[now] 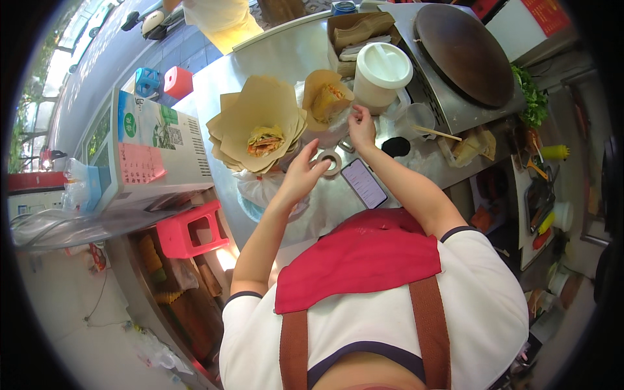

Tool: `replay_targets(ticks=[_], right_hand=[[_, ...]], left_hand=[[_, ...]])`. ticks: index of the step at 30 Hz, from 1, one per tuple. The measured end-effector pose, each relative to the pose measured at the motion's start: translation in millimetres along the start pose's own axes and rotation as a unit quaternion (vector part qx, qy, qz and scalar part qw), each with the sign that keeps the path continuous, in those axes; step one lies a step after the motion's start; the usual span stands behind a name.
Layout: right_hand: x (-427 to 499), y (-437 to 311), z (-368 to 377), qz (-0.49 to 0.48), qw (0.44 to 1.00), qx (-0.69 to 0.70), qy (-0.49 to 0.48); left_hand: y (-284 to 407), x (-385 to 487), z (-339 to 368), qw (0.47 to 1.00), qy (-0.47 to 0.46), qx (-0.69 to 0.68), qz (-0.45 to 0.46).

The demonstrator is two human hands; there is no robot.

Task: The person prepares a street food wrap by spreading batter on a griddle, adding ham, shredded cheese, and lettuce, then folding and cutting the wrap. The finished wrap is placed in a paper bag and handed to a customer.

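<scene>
My left hand [306,173] has its fingers apart beside a roll of tape [329,165] on the steel counter. My right hand [361,130], fingers curled, is at the right side of a paper-wrapped food roll [327,100] standing in a clear plastic bag [327,135]. Whether its fingertips pinch the bag cannot be made out. Left of these, a filled wrap [265,141] sits within a fanned stack of brown paper sheets [265,100]. A phone [364,184] with a lit screen lies between my forearms.
Behind my right hand stand a white lidded container [382,73], a clear plastic cup [418,122] and a box of paper bags [360,36]. A round griddle [463,56] is at the far right. Chopsticks [436,132] lie near the cup. A pink stool [192,230] stands at lower left.
</scene>
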State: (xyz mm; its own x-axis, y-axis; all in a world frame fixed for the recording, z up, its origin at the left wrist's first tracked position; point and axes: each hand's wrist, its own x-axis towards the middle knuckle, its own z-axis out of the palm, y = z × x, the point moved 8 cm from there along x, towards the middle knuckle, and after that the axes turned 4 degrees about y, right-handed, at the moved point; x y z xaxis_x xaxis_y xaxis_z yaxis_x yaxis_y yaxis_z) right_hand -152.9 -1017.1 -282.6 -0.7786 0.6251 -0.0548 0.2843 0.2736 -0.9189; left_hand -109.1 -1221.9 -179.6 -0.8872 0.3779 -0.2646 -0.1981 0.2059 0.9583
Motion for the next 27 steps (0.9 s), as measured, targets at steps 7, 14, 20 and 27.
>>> replay_targets(ticks=[7,14,20,27], right_hand=[[13,-32,0,-0.054,0.994,-0.017,-0.098],[24,26,2,-0.025,0.991,-0.059,-0.117],[-4,29,30,0.203,0.955,-0.069,-0.203],[10,48,61,0.279,0.951,-0.06,-0.122]], left_hand=[[-3,62,6,0.982,0.159,0.088,0.049],[-42,30,8,0.94,0.26,0.207,0.074],[-70,17,-12,0.941,0.245,0.233,0.021],[-92,30,39,0.917,0.151,0.366,0.048]])
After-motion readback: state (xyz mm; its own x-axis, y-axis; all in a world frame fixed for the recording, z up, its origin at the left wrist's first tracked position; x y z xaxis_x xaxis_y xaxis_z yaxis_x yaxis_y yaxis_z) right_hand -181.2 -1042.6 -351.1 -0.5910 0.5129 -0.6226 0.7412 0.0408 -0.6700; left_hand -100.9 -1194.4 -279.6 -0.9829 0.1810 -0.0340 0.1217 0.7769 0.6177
